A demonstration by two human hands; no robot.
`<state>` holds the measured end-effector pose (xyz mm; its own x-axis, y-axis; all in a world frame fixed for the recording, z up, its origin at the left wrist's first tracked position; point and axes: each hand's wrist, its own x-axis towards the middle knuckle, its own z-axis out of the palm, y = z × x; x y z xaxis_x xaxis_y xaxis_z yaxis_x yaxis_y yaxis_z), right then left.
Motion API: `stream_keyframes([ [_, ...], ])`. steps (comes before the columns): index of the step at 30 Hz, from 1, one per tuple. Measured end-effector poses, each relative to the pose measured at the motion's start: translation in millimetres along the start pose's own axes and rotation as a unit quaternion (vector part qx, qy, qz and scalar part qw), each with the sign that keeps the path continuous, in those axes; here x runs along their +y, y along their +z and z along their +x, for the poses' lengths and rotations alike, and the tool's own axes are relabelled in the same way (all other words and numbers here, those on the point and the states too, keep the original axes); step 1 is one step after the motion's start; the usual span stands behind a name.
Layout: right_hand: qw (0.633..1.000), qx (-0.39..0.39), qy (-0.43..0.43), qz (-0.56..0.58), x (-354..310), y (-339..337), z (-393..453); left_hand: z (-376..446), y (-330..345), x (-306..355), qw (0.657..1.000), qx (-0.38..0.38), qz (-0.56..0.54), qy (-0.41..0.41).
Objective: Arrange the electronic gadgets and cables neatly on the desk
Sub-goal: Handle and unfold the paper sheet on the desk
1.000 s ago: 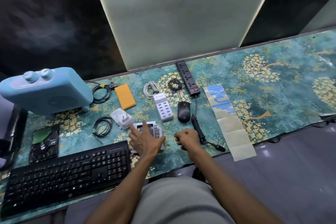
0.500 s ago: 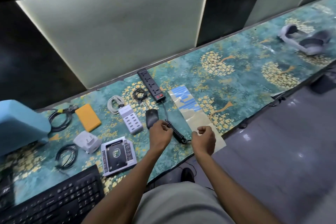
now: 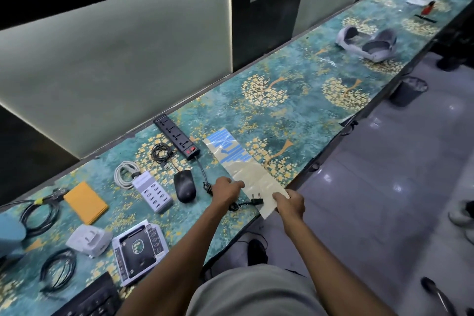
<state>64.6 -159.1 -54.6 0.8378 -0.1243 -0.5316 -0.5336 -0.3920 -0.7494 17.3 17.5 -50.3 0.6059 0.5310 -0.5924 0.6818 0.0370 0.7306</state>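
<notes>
Two hands shifted rightward: your left hand now closes on the coiled cord (power strip's), right hand pinches the paper sheet at the counter edge.

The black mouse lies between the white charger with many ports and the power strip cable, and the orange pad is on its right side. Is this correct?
Not quite. In the head view the orange pad lies left of the black mouse, beyond the white charger. The power strip cable does run on the mouse's right.
</notes>
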Motion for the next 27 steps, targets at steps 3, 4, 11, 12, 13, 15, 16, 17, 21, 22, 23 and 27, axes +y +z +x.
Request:
stream_keyframes([
  [3,0.983,-0.06,0.086,0.149,6.6,-5.3,-4.5,8.3,3.2,11.0,0.995,-0.025,-0.082,-0.057],
  [4,0.973,-0.065,0.111,0.191,11.9,-9.8,-4.1,7.8,5.0,17.0,0.99,-0.045,-0.113,-0.074],
  [11,0.945,-0.129,0.164,0.251,31.3,-41.8,-18.0,10.2,29.7,41.2,0.952,-0.15,-0.249,-0.094],
  [12,0.945,-0.142,0.167,0.244,33.5,-43.8,-20.5,11.9,31.4,45.2,0.954,-0.148,-0.246,-0.086],
  [13,0.947,-0.149,0.167,0.229,37.1,-44.3,-20.7,14.0,32.8,48.7,0.958,-0.142,-0.239,-0.075],
  [15,0.96,-0.146,0.15,0.186,38.4,-45.8,-24.2,14.0,33.7,55.9,0.959,-0.147,-0.237,-0.05],
  [16,0.968,-0.136,0.135,0.164,37.0,-45.6,-24.8,13.7,34.1,59.0,0.957,-0.154,-0.243,-0.041],
  [17,0.975,-0.119,0.12,0.144,33.9,-45.1,-25.6,12.1,33.9,61.8,0.954,-0.166,-0.249,-0.033],
  [21,0.989,-0.1,0.06,0.094,19.7,-35.5,-25.9,4.6,34.5,63.8,0.952,-0.203,-0.228,-0.006],
  [22,0.989,-0.109,0.049,0.087,16.6,-31.8,-26.7,5.1,34.7,61.7,0.955,-0.193,-0.226,0.004],
  [23,0.989,-0.12,0.036,0.073,15.9,-27.4,-25.1,5.5,34.3,59.1,0.959,-0.172,-0.224,0.019],
  [27,0.994,-0.088,-0.036,0.046,5.6,-21.8,-26.7,8.1,27.1,48.6,0.974,-0.099,-0.192,0.067],
])
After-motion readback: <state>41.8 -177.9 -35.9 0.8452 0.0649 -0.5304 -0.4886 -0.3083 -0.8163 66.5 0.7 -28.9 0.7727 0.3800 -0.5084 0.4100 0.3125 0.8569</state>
